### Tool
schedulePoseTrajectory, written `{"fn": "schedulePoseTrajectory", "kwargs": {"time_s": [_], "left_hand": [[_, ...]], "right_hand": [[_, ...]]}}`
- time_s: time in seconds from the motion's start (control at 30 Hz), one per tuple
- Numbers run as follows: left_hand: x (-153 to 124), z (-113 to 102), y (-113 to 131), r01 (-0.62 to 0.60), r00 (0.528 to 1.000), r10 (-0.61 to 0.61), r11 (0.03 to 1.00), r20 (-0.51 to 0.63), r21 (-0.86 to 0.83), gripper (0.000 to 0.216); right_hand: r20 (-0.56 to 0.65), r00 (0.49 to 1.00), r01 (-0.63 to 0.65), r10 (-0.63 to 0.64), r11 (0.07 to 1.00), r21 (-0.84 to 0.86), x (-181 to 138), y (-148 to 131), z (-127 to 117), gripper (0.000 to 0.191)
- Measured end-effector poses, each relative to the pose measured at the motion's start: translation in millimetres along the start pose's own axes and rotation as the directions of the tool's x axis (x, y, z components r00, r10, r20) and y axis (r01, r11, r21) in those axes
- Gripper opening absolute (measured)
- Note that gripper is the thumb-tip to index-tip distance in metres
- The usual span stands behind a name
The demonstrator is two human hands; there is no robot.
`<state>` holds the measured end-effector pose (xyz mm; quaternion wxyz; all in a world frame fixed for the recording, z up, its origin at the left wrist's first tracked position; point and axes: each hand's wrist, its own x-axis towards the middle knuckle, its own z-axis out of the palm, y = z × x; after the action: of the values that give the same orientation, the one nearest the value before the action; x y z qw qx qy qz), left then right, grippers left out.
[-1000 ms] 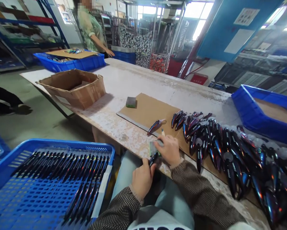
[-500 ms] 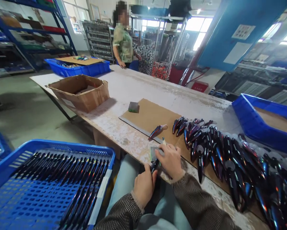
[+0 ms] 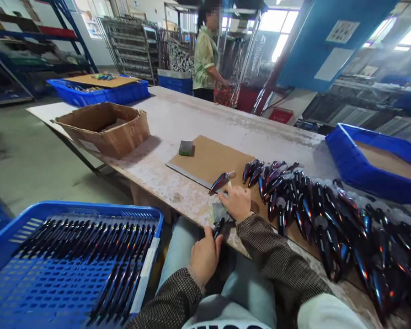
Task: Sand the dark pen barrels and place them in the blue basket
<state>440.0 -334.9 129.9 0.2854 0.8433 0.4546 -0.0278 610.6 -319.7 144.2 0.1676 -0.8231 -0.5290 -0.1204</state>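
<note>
around: blue crate (image 3: 6,237) of dark pens at left; pile of iridescent clips (image 3: 311,205) on cardboard sheet (image 3: 208,157) crowds the right | left hand (image 3: 203,256): closed round a dark piece (image 3: 219,227) by the table edge | right hand (image 3: 237,201): laid over a grey pad (image 3: 219,211), cannot tell if gripping; loose clip (image 3: 221,181) just beyond fingertips
</note>
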Motion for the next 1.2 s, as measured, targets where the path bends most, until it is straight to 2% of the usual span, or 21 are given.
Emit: {"fn": "schedulePoseTrajectory", "kwargs": {"time_s": [0.17,0.33,0.5,0.57,0.63,0.7,0.73,0.8,0.87,0.97,1.03,1.07,1.13,1.2], "left_hand": [[2.1,7.3,-3.2,-0.014,1.000,0.014,1.000,0.028,0.006,0.029],[2.6,7.9,-3.9,-0.011,1.000,0.011,0.999,-0.002,-0.030,0.031],[2.2,6.6,-5.6,-0.014,1.000,0.015,0.998,0.025,-0.056,0.029],[3.4,9.0,-7.8,-0.022,1.000,0.022,0.995,0.001,-0.098,0.028],[4.9,11.4,-11.0,-0.045,0.998,0.036,0.975,-0.047,-0.218,0.023],[6.0,12.0,-14.1,-0.033,0.999,0.009,0.871,-0.050,-0.490,0.019],[6.3,11.2,-15.0,-0.006,1.000,-0.010,0.783,-0.023,-0.622,0.022],[6.6,7.2,-14.5,0.105,0.994,-0.032,0.554,0.105,-0.826,0.033],[6.4,0.8,-10.0,0.262,0.961,0.001,0.309,0.276,-0.914,0.044],[6.0,-8.0,2.7,0.500,0.862,0.124,-0.048,0.491,-0.865,0.050],[5.7,-10.9,11.9,0.582,0.813,0.151,-0.167,0.562,-0.796,0.050],[5.3,-11.5,15.9,0.595,0.804,0.138,-0.199,0.578,-0.779,0.050],[4.3,-11.7,21.5,0.572,0.818,0.084,-0.225,0.570,-0.788,0.048],[3.2,-11.9,24.2,0.547,0.833,0.053,-0.221,0.550,-0.807,0.047]], "right_hand": [[-0.028,0.993,0.113,-0.111,0.991,0.065,-11.1,-2.3,0.1,0.015],[0.022,0.999,-0.022,0.023,0.999,-0.033,2.2,-3.8,-2.4,0.017],[-0.035,0.989,0.146,-0.144,0.987,0.066,-13.5,-0.2,-1.0,0.016],[-0.010,0.994,0.109,-0.108,0.992,0.068,-11.3,1.6,1.7,0.014],[0.015,0.999,0.050,-0.050,0.998,0.039,0.6,3.3,3.1,0.013],[0.000,1.000,0.016,-0.016,0.999,0.046,15.6,7.8,2.4,0.013],[-0.026,1.000,0.004,-0.002,0.996,0.088,22.0,11.8,1.3,0.013],[-0.108,0.993,-0.014,0.041,0.970,0.241,30.1,22.6,-1.5,0.016],[-0.200,0.975,-0.007,0.098,0.911,0.411,31.3,32.3,-3.4,0.021],[-0.260,0.958,0.034,0.116,0.860,0.510,21.6,30.7,-1.7,0.024],[-0.249,0.966,0.067,0.064,0.872,0.484,11.5,17.3,2.0,0.019],[-0.236,0.972,0.094,0.020,0.883,0.461,7.4,9.5,4.0,0.016],[-0.200,0.977,0.148,-0.069,0.897,0.416,3.7,-2.5,7.2,0.010],[-0.141,0.987,0.127,-0.079,0.920,0.371,6.3,-5.5,8.6,0.010]]}}
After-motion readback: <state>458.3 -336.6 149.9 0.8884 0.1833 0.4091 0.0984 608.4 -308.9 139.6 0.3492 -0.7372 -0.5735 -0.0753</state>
